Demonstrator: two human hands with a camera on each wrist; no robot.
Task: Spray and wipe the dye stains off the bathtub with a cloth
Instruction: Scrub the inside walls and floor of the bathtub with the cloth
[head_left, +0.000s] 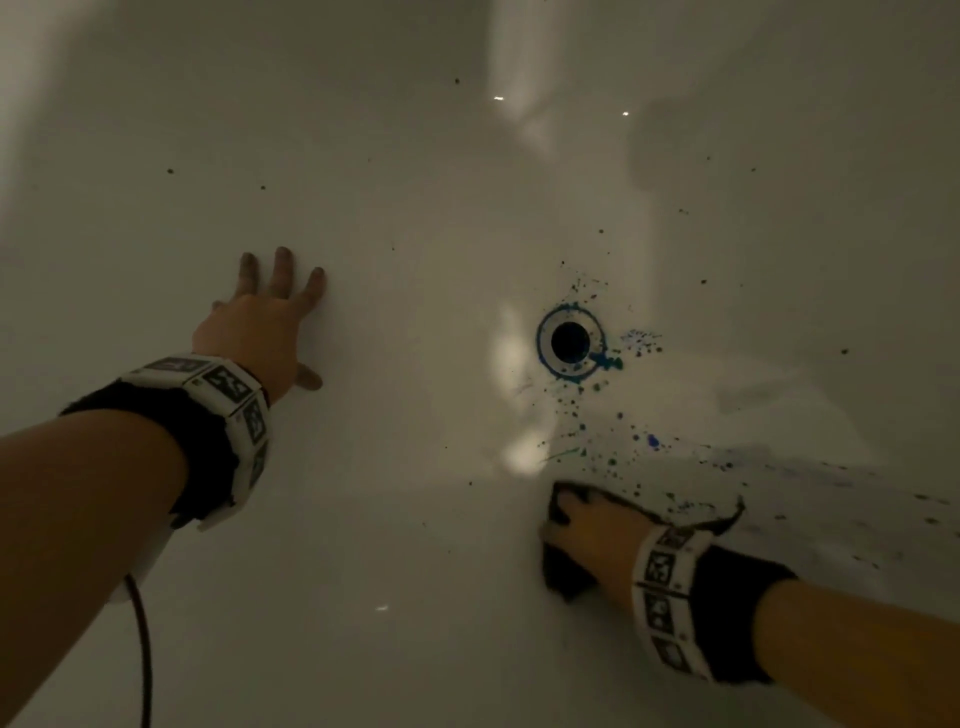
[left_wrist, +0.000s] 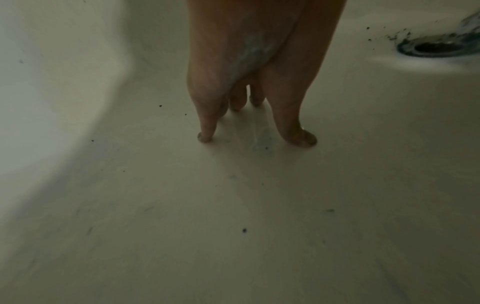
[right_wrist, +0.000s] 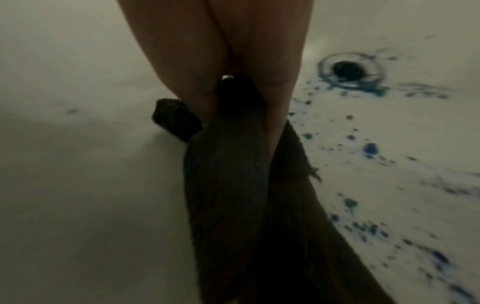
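Note:
Blue and green dye stains (head_left: 582, 431) are spattered over the white bathtub floor (head_left: 415, 519) around the round drain (head_left: 569, 340) and trail off to the right. My right hand (head_left: 584, 525) grips a dark cloth (head_left: 566, 582) and presses it onto the tub floor just below the spatter. In the right wrist view the cloth (right_wrist: 226, 185) is bunched between thumb and fingers, with stains (right_wrist: 369, 148) to its right. My left hand (head_left: 280, 291) lies flat on the tub floor left of the drain with fingers spread and nothing in it; its fingertips (left_wrist: 205, 137) touch the surface.
The tub wall (head_left: 78, 130) curves up at the left and far side. Small dark specks (head_left: 170, 170) dot the floor and walls. A thin dark cable (head_left: 143, 649) hangs below my left forearm. The drain (left_wrist: 439, 47) also shows at the upper right of the left wrist view.

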